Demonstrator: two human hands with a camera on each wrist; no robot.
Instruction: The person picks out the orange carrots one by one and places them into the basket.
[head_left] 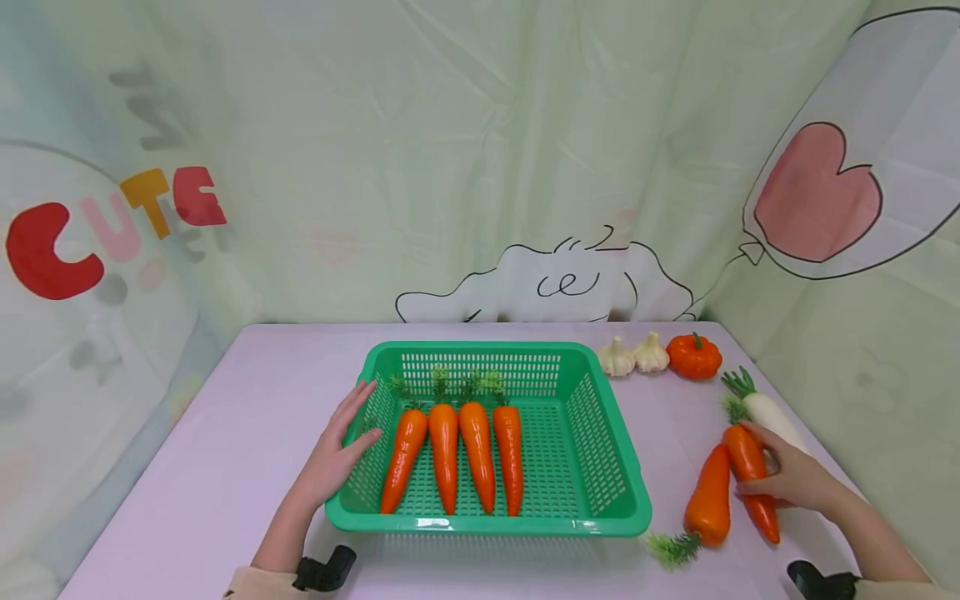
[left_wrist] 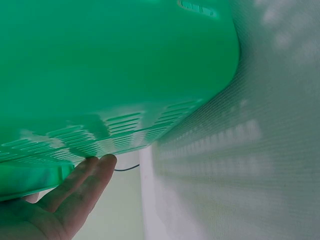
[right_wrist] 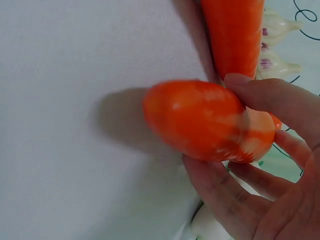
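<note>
My left hand (head_left: 339,443) rests at the left side of a green plastic basket (head_left: 487,524), its fingers extended along the outer wall; in the left wrist view the fingertips (left_wrist: 106,162) lie against the slotted side. Several orange carrots (head_left: 444,454) with leafy tops lie side by side in the basket's left and middle part. On the right of the table, my right hand (head_left: 797,473) holds a carrot (head_left: 747,460) between thumb and fingers, its tip toward me. Close beside it lies another carrot (head_left: 708,498), leafy end nearest me. A white radish (head_left: 774,419) is partly hidden behind the hand.
Two garlic bulbs (head_left: 617,358) and a small orange pumpkin (head_left: 693,357) stand in a row at the back right, past the basket's far corner. A pale lilac cloth covers the table (head_left: 247,417). Printed curtains (head_left: 360,183) hang behind and at both sides.
</note>
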